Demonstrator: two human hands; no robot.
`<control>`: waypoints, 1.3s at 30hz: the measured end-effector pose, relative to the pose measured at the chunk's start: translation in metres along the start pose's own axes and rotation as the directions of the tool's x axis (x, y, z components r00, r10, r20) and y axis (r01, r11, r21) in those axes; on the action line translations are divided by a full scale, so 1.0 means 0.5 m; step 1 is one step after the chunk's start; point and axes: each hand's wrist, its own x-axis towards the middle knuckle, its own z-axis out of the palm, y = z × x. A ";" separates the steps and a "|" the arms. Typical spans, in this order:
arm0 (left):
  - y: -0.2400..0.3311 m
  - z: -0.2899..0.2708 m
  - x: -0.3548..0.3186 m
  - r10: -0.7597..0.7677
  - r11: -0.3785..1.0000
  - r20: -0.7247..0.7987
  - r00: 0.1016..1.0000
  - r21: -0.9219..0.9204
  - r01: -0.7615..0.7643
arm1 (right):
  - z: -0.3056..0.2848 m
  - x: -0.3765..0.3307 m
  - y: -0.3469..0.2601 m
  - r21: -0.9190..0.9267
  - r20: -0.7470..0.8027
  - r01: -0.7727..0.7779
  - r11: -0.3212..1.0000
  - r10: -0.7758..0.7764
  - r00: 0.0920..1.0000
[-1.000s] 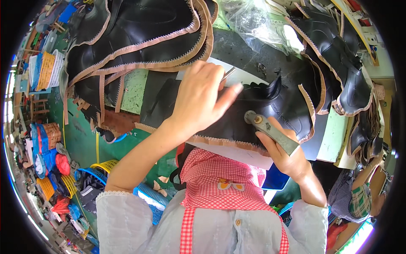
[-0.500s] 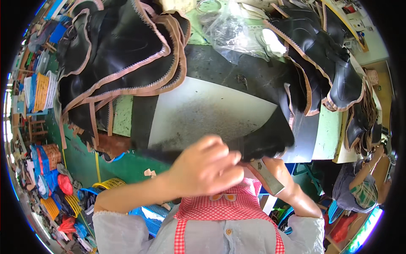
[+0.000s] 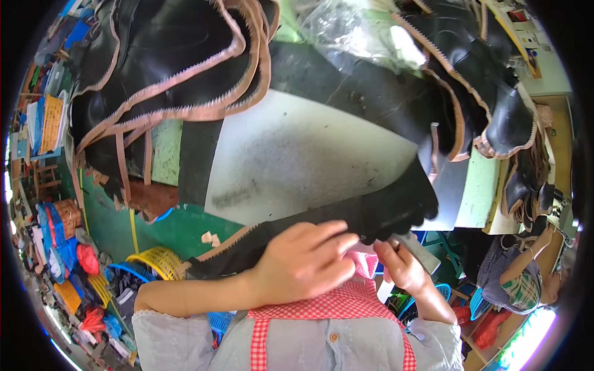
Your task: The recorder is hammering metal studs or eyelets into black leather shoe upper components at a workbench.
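Note:
A long black leather piece (image 3: 309, 221) with a scalloped right end and a tan strip along its left part lies across the near edge of the table. My left hand (image 3: 303, 263) is at its near side, fingers stretched and apart, overlapping the leather's edge. To the right, my right hand (image 3: 403, 267) is closed around a pale grey block-like tool (image 3: 421, 252), just below the scalloped end. Its exact kind is hard to make out. Beneath the leather is a pale, smudged work board (image 3: 297, 157).
Black boot uppers with tan zigzag edges (image 3: 167, 68) are heaped at the far left; more uppers (image 3: 458, 68) lie at the right. A clear plastic bag (image 3: 346, 31) sits between them. Yellow basket (image 3: 162, 263) at left on the green floor. Another person (image 3: 513, 272) sits at right.
The leather's left part has come into plain view beside my left hand. My left fingers have straightened. My right hand has moved slightly, and its tool is now less visible.

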 end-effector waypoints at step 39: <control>-0.135 -0.392 0.153 -0.307 0.944 -0.601 0.738 -0.093 0.317 | 0.000 0.144 -0.119 -0.545 0.141 0.640 0.541 -0.693 0.707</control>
